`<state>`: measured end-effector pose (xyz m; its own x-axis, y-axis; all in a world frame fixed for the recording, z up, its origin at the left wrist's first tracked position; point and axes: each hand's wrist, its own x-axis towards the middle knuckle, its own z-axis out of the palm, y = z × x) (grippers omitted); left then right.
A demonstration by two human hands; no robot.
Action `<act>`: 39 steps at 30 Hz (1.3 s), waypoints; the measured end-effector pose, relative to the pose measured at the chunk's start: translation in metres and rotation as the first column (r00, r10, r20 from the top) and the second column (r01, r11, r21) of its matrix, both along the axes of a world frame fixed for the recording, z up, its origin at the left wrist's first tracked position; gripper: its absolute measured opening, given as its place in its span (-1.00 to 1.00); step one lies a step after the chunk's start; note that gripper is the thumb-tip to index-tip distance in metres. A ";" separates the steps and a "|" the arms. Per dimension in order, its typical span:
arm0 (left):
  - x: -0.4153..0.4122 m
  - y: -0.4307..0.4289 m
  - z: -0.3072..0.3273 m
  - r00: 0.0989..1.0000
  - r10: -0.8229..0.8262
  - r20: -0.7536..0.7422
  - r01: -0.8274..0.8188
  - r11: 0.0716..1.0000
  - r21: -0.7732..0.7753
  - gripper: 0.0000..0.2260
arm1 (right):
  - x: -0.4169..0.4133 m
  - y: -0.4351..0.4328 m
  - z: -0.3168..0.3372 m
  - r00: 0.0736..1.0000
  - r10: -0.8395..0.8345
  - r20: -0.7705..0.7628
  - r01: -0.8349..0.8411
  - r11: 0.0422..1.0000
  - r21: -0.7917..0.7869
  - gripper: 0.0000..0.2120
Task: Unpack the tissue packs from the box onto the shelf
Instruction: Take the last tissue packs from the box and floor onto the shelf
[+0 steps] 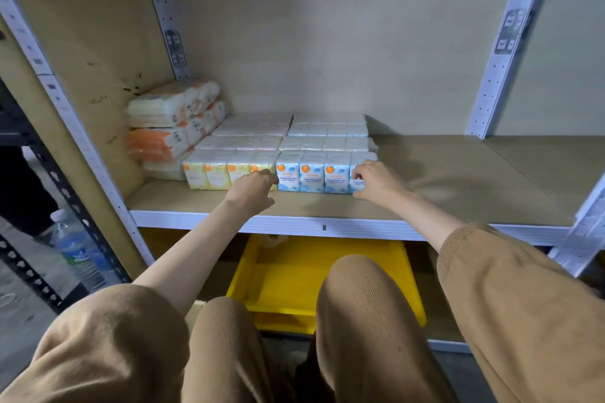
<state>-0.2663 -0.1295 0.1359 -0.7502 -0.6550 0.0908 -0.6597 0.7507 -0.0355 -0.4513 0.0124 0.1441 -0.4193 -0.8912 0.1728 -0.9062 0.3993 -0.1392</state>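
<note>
Left hand (pixel 253 185) and right hand (pixel 376 181) grip the blue pack (pixel 311 173) by its ends, near the shelf (pixel 458 180) edge. Open shelf lies to the right. The left fingertips are hidden.

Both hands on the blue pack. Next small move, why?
Probably let go and draw back: the blue tissue pack rests on the shelf, in line with the yellow tissue pack, with left hand and right hand gripping its ends.

The packs (pixel 312 173) between the left hand (pixel 253 185) and the right hand (pixel 373 181) are pale blue with orange dots; the box (pixel 311 271) below them is bright yellow.
</note>
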 end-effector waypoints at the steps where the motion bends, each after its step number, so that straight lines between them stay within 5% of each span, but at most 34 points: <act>1: -0.002 0.001 0.001 1.000 -0.005 -0.005 0.005 1.000 0.001 -0.57 | -0.002 0.004 -0.001 1.000 -0.014 -0.005 0.014 1.000 0.006 -0.68; 15: -0.047 0.053 -0.016 0.980 -0.191 -0.048 0.195 0.978 0.076 -0.61 | -0.017 0.077 -0.022 0.980 -0.185 0.077 0.182 0.982 0.043 -0.66; 24: -0.053 0.117 -0.085 0.951 -0.308 -0.034 0.308 0.924 0.227 -0.63 | -0.014 0.114 -0.100 0.951 -0.199 0.235 0.165 0.974 0.158 -0.63; 32: -0.075 0.137 -0.220 0.944 -0.253 0.212 0.110 0.848 0.518 -0.64 | -0.021 0.115 -0.230 0.861 -0.292 0.417 0.115 0.910 0.399 -0.64; 39: -0.092 0.125 -0.326 0.941 -0.090 0.327 -0.168 0.713 0.680 -0.74 | -0.027 0.115 -0.343 0.651 -0.470 0.596 0.115 0.837 0.535 -0.81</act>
<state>-0.3583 -0.0049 -0.1897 -0.6226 -0.4625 -0.6313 -0.7361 0.6198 0.2719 -0.4784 0.1272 -0.1987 -0.5052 -0.5975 -0.6228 -0.4399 0.7991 -0.4098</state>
